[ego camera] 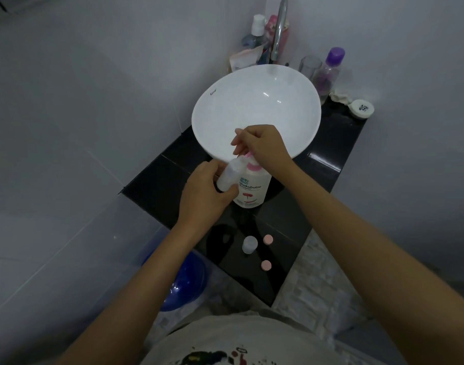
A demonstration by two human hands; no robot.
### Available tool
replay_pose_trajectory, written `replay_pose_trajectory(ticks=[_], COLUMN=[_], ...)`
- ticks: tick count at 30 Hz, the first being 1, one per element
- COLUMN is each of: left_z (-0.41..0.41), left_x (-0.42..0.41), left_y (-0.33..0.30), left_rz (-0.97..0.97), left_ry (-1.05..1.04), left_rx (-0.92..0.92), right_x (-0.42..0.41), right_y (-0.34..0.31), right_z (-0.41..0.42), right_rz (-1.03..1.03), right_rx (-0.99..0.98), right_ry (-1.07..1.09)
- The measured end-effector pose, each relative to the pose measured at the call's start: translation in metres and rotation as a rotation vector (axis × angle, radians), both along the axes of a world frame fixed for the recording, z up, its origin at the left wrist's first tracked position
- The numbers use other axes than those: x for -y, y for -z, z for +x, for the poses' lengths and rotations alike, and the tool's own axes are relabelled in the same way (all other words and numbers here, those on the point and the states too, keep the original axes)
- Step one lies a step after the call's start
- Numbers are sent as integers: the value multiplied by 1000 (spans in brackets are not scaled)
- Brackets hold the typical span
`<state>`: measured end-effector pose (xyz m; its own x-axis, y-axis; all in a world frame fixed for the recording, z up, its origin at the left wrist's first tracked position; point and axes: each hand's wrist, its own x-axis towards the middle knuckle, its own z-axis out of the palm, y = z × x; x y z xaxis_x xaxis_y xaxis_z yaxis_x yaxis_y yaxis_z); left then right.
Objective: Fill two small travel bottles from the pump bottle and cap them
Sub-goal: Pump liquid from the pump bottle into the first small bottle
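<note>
Holding travel bottle (229, 175) in closed left grip (204, 196); right grip (262, 143) pressing pump bottle (252, 191)

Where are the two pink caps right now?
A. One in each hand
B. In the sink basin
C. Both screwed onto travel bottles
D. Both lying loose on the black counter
D: one pink cap and the other pink cap lie loose on the black counter, beside the standing travel bottle.

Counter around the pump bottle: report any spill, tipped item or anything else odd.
No spill shows on the black counter. The second travel bottle stands upright and uncapped, with two pink caps lying loose beside it. The left hand holds the other travel bottle tilted at the pump bottle, as expected.
</note>
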<state>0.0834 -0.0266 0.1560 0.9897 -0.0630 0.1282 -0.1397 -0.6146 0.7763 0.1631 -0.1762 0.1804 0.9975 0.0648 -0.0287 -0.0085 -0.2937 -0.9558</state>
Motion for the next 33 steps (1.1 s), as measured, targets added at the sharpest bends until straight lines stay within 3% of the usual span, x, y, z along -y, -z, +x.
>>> replay_pose_trajectory(ticks=[33], left_z=[-13], left_x=[-5], left_y=[-25], left_rz=[56], left_ry=[-34], left_rx=[-19], right_x=[-2], right_y=[4], right_z=[1], right_rz=[45], right_rx=[2], right_ry=[14])
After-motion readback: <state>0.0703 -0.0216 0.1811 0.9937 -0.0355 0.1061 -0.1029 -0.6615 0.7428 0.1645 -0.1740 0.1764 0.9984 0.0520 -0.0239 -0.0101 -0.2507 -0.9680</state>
